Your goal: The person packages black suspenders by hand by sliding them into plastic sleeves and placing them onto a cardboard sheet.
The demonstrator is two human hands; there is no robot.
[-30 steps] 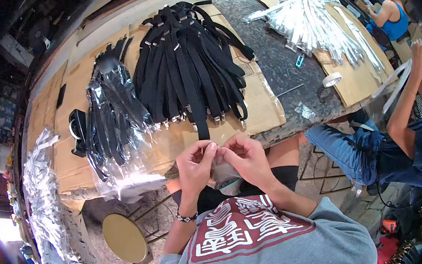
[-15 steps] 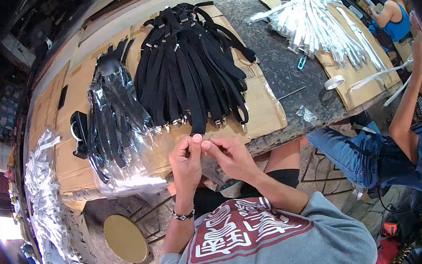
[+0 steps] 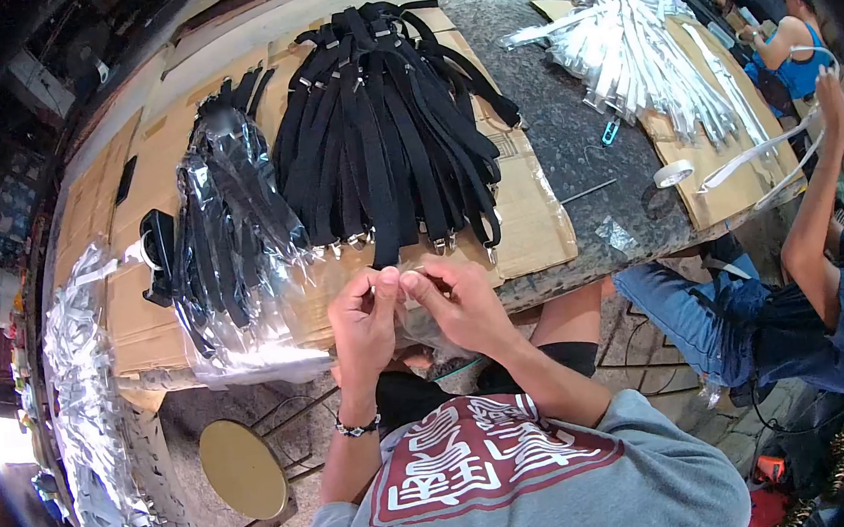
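My left hand [image 3: 360, 319] is closed in a pinch at the lower end of a black strap [image 3: 387, 236], in front of the table edge. The strap hangs from a large bundle of black straps [image 3: 356, 139] with metal clips. Beside it, my right hand [image 3: 468, 312] is also pinched, its thumb and finger close to the left fingertips. Clear plastic film [image 3: 417, 322] shows between and below my hands, apparently gripped by the right fingers; the exact hold is partly hidden.
Black straps in clear plastic bags [image 3: 227, 210] lie left, near a black tape dispenser [image 3: 157, 256]. White straps [image 3: 625, 55], a tape roll [image 3: 673, 174] and a thin rod [image 3: 588, 192] are right. A co-worker's raised arm [image 3: 820, 219] holds white strap. A round stool [image 3: 244, 470] stands below.
My hands stay pinched together, the right shifted slightly, and more clear plastic shows between them. The co-worker's hand at right has moved with the white strap. The view has shifted slightly.
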